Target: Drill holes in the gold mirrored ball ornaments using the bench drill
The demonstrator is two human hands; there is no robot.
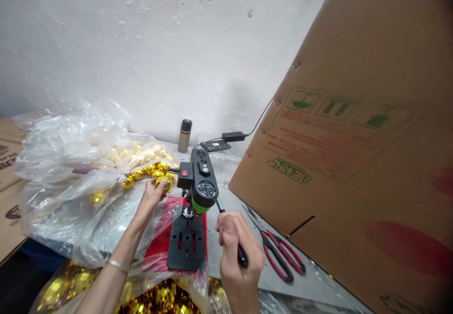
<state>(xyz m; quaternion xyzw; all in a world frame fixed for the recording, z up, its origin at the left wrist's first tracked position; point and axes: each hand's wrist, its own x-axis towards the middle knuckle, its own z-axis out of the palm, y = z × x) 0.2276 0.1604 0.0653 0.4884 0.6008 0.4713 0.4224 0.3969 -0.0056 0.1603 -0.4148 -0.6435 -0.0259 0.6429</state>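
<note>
— Head view: why does the right hand (236, 245) sit so low and near, right of the small bench drill (198, 182)?

— Judging by the set-up, it works the drill's feed lever (231, 231). The fingers are wrapped fully round the black grip at the lever's near end, thumb on top, fist closed tight. The wrist is bent back toward the person, forearm coming in from the near edge.

— And the left hand (153, 197)?

— It reaches far and left, arm stretched out, a bracelet (118, 265) on the wrist. The fingertips are pinched on one gold faceted ball (163, 182) at the edge of the heap of gold balls (148, 163) spilling from the clear plastic bag (67, 163). How firmly it is held cannot be told; the fingers curl round it, not yet lifted clear of the pile.

— The heap lies just left of the drill?

— Yes, probably so a ball is within one reach of the black base plate (186, 243), which stands on a red sheet (159, 245). The red-handled scissors (281, 255) lie to the right, near the tilted cardboard box (354, 163), apart from both hands.

— Anything farther back?

— A small metal cylinder (184, 135) and a power adapter (233, 136) by the wall.
</note>
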